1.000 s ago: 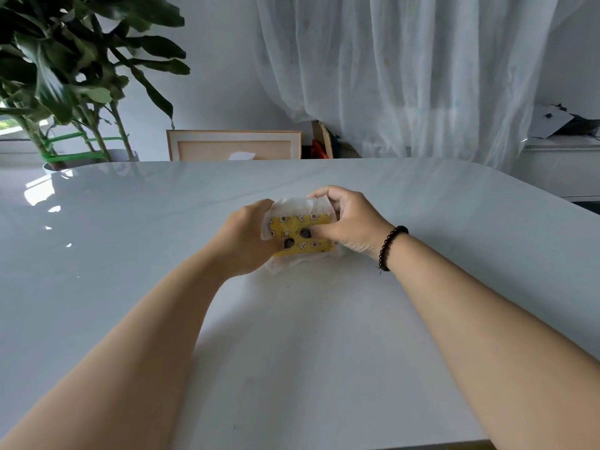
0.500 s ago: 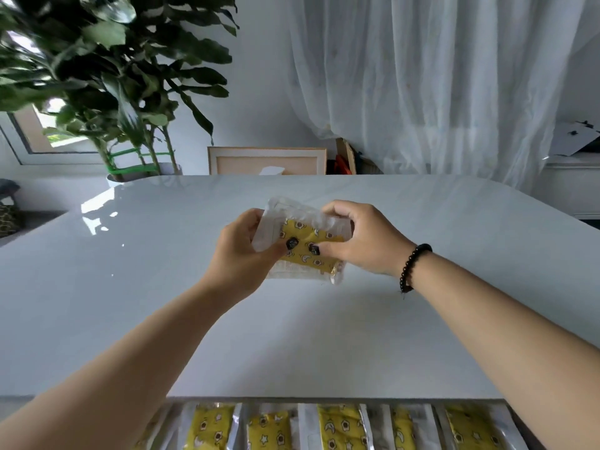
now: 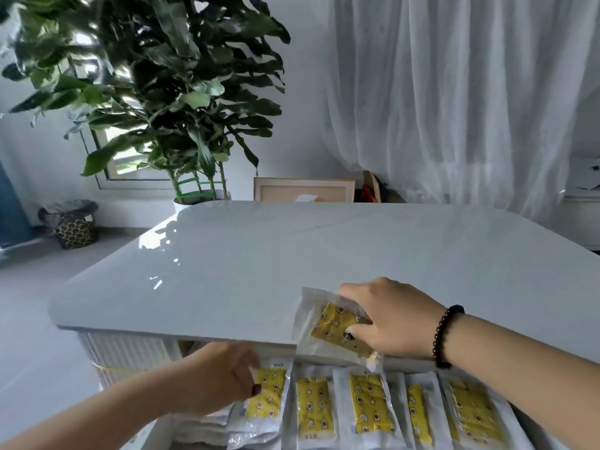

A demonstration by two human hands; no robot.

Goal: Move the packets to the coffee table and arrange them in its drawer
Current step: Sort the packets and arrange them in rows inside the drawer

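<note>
Five packets (image 3: 370, 405) fill the drawer (image 3: 146, 433); plant (image 3: 156, 76) beyond the table (image 3: 259, 254).

The shiny white surface (image 3: 292, 254) has one yellow packet (image 3: 337, 329) at its front edge, maybe lifted. The open drawer (image 3: 156, 430) below holds a row of packets (image 3: 370, 407).

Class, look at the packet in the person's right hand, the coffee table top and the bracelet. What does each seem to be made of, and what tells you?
Packet: thin clear plastic film, crinkled and shiny, over a yellow printed insert.
Table top: glossy pale slab, perhaps stone or glass; it mirrors the window light.
Bracelet: dark round beads, polished; wood or stone cannot be told.
</note>
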